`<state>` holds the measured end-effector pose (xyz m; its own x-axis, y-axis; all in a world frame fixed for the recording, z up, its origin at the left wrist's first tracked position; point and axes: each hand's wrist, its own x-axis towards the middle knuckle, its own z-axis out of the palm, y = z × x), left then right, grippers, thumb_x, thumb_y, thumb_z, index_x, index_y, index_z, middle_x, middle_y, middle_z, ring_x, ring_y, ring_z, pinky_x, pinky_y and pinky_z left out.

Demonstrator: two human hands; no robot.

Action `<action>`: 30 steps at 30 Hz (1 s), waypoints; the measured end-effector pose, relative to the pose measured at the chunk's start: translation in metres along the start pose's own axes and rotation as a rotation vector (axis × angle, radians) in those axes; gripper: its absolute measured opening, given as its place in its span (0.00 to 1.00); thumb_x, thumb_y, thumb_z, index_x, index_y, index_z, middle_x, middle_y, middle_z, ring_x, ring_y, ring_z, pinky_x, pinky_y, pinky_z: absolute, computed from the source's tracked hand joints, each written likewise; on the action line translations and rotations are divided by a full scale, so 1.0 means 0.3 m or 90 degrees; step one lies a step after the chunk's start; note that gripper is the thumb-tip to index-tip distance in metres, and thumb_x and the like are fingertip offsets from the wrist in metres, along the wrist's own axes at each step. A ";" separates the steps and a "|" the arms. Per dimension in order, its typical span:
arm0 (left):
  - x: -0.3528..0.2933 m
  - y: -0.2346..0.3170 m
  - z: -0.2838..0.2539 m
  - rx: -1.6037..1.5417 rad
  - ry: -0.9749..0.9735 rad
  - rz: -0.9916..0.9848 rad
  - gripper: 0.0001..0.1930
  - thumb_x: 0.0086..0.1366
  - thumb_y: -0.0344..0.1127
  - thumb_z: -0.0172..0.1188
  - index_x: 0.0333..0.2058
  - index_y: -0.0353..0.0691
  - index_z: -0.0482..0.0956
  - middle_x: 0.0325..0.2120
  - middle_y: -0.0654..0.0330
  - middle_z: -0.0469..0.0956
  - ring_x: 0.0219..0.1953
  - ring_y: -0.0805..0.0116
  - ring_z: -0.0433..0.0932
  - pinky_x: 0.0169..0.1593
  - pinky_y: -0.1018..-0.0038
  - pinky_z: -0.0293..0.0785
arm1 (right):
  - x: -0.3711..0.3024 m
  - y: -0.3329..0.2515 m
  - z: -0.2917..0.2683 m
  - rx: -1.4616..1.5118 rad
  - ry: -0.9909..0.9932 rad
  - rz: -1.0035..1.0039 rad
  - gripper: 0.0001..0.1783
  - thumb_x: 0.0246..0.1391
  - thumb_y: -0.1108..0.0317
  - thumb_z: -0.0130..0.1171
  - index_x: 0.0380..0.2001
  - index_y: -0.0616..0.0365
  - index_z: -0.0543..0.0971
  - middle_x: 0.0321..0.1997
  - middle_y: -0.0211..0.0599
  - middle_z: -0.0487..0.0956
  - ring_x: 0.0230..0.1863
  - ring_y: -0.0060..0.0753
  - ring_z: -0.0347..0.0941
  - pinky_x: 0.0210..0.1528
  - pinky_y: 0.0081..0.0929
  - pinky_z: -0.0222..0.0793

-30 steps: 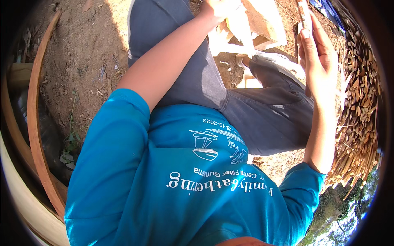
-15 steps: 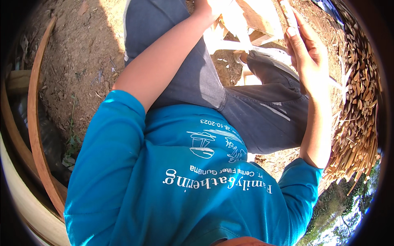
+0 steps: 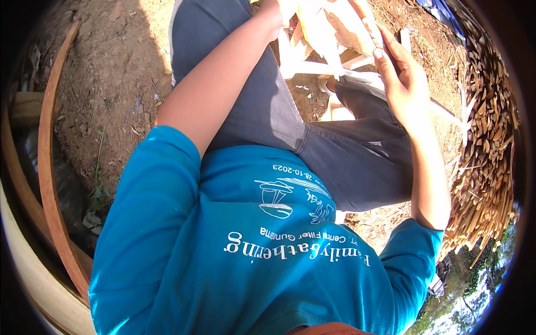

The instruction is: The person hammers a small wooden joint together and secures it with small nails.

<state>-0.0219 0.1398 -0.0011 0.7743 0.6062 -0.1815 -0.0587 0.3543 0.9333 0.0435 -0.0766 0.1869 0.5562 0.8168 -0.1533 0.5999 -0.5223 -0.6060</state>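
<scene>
At the top edge, right of centre, my right hand (image 3: 403, 81) is closed round a slim brown wooden stick (image 3: 365, 19), thumb laid along it. The stick slants up and left until the picture's edge cuts it off. My left hand (image 3: 279, 15) is at the top edge beside a pale wooden frame (image 3: 312, 68); glare and the edge hide its fingers, so I cannot tell whether it holds anything. The frame of rough boards stands between my legs, its upper part washed out by sunlight.
A large stack of thin split sticks (image 3: 486, 162) lies along the right side. At the left, a curved wooden strip (image 3: 47, 145) rises beside dark plastic (image 3: 53, 173). Bare soil (image 3: 111, 61) surrounds my legs, and a blue sheet (image 3: 444, 14) shows at the upper right.
My right hand has moved left and slightly down with the stick, bringing it closer to the frame. My left hand has shifted slightly left and down.
</scene>
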 end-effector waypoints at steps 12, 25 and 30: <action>0.011 -0.022 0.037 -0.055 0.024 -0.001 0.14 0.76 0.44 0.51 0.42 0.41 0.80 0.30 0.62 0.78 0.30 0.71 0.78 0.33 0.74 0.77 | 0.004 -0.099 -0.042 -0.068 0.097 -0.133 0.25 0.71 0.69 0.54 0.69 0.57 0.69 0.43 0.31 0.81 0.36 0.11 0.67 0.38 0.14 0.60; 0.000 -0.016 0.015 -0.055 0.032 0.000 0.15 0.76 0.44 0.50 0.43 0.41 0.79 0.31 0.61 0.78 0.31 0.71 0.78 0.34 0.74 0.77 | 0.000 -0.186 -0.060 0.183 0.245 -0.055 0.25 0.69 0.70 0.56 0.68 0.55 0.71 0.49 0.32 0.81 0.47 0.17 0.75 0.47 0.16 0.70; -0.004 -0.006 0.056 -0.055 0.001 -0.003 0.15 0.76 0.45 0.50 0.43 0.40 0.79 0.31 0.61 0.78 0.32 0.71 0.78 0.35 0.73 0.77 | -0.027 -0.018 0.004 -0.224 -0.021 -0.010 0.24 0.68 0.71 0.55 0.66 0.59 0.72 0.63 0.42 0.79 0.63 0.33 0.75 0.70 0.31 0.59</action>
<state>-0.0121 0.1265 0.0025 0.7736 0.6056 -0.1867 -0.1093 0.4177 0.9020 0.0352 -0.0800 0.1906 0.5304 0.8297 -0.1741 0.7725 -0.5576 -0.3039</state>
